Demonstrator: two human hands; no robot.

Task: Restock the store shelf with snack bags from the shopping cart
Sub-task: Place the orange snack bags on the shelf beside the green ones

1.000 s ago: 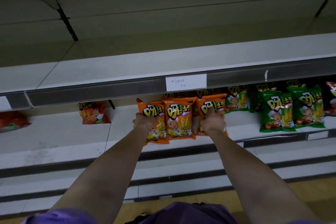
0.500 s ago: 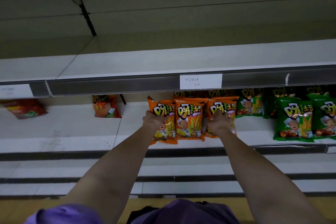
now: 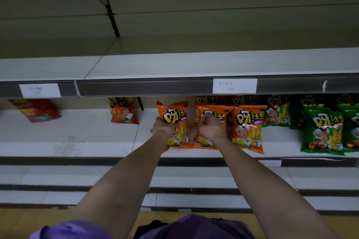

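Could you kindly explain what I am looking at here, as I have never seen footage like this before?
There is no machine: a person wears one camera on the head, looking forward and down along both bare arms. They stand at a store shelf. The left hand grips the leftmost of three orange snack bags standing at the shelf front. The right hand is curled against the middle orange bag; whether it actually grips it is unclear. Green bags stand to the right, and two reddish bags lie further left. The shelf above carries a white price label.

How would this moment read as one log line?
left hand grips left orange bag | right hand on middle orange bag | shelf
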